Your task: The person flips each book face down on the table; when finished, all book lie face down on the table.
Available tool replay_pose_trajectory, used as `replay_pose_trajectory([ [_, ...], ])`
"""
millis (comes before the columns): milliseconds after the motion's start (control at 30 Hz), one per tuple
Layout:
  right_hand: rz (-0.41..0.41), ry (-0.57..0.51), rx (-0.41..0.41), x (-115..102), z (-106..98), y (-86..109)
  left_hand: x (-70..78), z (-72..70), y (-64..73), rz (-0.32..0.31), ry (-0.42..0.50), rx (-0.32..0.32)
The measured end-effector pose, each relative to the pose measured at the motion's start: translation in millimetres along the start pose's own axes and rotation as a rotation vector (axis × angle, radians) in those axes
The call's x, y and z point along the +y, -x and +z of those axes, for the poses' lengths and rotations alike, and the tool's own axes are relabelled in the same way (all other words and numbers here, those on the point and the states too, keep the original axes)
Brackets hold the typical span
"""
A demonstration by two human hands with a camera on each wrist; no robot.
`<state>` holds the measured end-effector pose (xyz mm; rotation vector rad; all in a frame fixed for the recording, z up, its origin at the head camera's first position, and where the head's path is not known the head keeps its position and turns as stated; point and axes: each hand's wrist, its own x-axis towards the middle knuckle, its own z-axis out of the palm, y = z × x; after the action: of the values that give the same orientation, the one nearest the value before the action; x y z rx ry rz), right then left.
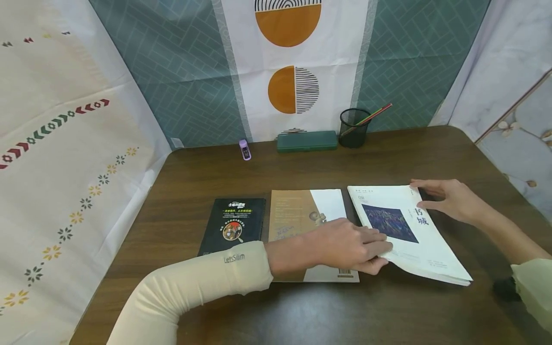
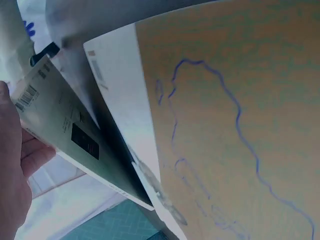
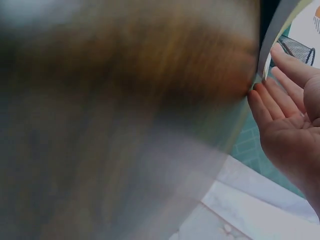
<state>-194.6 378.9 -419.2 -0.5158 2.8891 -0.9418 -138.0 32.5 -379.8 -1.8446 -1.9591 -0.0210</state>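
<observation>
A white magazine with a dark blue picture on its cover lies at a slant on the right of the table, its near-left edge slightly raised. My left hand reaches across and pinches that left edge. With thumb and fingers my right hand holds the top right edge; in the right wrist view the edge shows between them. The left wrist view shows the magazine's barcoded back above the fingers. Under my left forearm lies a brown and white book, partly hidden. A black book lies left of it.
Along the back of the wooden table are a purple glue stick, a dark green case and a black mesh pen holder with pencils. Patterned cloths hang behind and at the sides.
</observation>
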Motion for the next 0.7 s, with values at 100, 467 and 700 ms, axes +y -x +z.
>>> replay_pose_trajectory([
  [100,-0.044,-0.017,0.015,1,1,4.4,-3.1,-3.7,1.0,-0.031,0.006,0.034],
  [467,-0.036,-0.01,-0.051,-1,0,9.9,-15.3,-18.7,3.6,-0.143,0.059,0.142],
  [700,-0.027,0.039,-0.04,0,0,10.3,-25.6,-24.9,7.6,-0.174,0.123,0.203],
])
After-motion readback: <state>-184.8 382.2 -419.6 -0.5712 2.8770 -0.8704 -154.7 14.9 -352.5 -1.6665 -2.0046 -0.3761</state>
